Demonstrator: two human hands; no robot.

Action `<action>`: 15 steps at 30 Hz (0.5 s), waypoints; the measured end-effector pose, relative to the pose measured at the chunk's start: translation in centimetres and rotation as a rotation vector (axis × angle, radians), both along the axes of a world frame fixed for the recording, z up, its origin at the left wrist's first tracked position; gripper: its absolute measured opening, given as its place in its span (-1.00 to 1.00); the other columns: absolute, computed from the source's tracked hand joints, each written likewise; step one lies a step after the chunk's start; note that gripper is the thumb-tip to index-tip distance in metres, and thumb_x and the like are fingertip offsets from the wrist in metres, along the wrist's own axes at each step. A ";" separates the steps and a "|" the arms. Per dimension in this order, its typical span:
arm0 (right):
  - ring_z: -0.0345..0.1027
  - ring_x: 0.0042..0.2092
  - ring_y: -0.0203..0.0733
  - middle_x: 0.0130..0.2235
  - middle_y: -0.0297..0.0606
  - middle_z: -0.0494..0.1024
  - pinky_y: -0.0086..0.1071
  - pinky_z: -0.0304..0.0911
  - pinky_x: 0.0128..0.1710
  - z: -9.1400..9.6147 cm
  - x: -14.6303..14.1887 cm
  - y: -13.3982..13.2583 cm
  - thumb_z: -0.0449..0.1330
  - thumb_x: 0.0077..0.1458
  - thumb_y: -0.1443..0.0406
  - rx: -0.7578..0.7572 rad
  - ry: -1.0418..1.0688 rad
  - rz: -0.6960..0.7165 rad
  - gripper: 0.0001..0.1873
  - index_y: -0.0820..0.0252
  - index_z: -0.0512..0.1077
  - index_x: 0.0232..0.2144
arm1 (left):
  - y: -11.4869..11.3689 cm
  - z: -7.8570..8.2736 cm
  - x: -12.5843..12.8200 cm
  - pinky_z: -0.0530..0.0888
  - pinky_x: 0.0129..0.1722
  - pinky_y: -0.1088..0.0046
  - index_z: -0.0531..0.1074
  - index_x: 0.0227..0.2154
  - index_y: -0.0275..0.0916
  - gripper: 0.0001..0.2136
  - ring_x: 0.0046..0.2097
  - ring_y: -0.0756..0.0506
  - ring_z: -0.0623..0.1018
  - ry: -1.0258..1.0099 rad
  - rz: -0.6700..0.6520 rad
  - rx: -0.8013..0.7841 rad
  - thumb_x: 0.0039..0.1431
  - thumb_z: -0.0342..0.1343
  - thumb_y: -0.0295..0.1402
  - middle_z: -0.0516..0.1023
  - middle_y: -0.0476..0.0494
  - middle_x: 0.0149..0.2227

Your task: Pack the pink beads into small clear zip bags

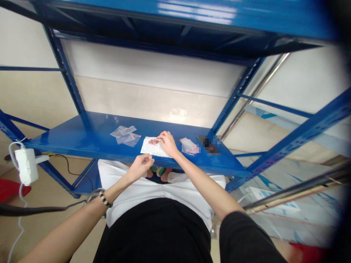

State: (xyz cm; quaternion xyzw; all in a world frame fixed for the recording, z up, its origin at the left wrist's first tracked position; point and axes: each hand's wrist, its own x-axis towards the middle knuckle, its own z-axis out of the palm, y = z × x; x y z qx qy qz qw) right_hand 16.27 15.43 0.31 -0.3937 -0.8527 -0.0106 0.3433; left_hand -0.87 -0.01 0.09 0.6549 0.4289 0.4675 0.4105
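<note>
On the blue shelf lies a white sheet, cloth or paper, with a small pile of pink and brownish bead-like pieces on it. My right hand rests over the sheet's right side, fingers stretched out and touching the edge of the pile. At the shelf's front edge, just below the sheet's near left corner, my left hand is closed with thumb and fingertips together. Whatever it pinches, if anything, is too small to make out. Clear plastic bags lie left of the sheet, and a stack of small bags lies to its right.
The blue shelf stands between blue uprights, with another shelf overhead. A blurred-out dark item lies at the right end. A white power strip hangs by the left post. My legs are close under the front edge.
</note>
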 end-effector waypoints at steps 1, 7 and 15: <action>0.22 -0.07 -0.06 -0.17 -0.18 0.45 -0.22 0.15 -0.06 0.0 0.1 0.0 0.13 0.21 0.37 0.001 -0.010 -0.003 -0.83 0.15 0.54 -0.27 | -0.1 0.1 0.0 0.13 -0.51 0.51 0.20 -0.55 -0.24 -0.70 -0.55 0.06 0.19 -0.020 0.004 -0.014 0.22 0.04 -0.20 0.21 0.09 -0.63; 0.21 -0.06 -0.08 -0.15 -0.19 0.44 -0.25 0.16 -0.08 -0.4 0.3 0.3 0.07 0.17 0.49 -0.021 -0.040 -0.013 -0.69 0.12 0.54 -0.21 | -0.1 0.0 0.2 0.14 -0.54 0.53 0.19 -0.57 -0.24 -0.68 -0.58 0.07 0.20 -0.076 -0.005 -0.045 0.22 0.06 -0.19 0.24 0.09 -0.67; 0.20 -0.06 -0.09 -0.15 -0.21 0.44 -0.25 0.15 -0.07 -0.6 0.3 0.5 0.05 0.14 0.53 -0.039 -0.069 0.000 -0.65 0.10 0.55 -0.22 | -0.2 -0.4 0.5 0.17 -0.56 0.55 0.17 -0.56 -0.22 -0.65 -0.61 0.08 0.21 -0.140 -0.047 -0.110 0.20 0.08 -0.12 0.23 0.09 -0.68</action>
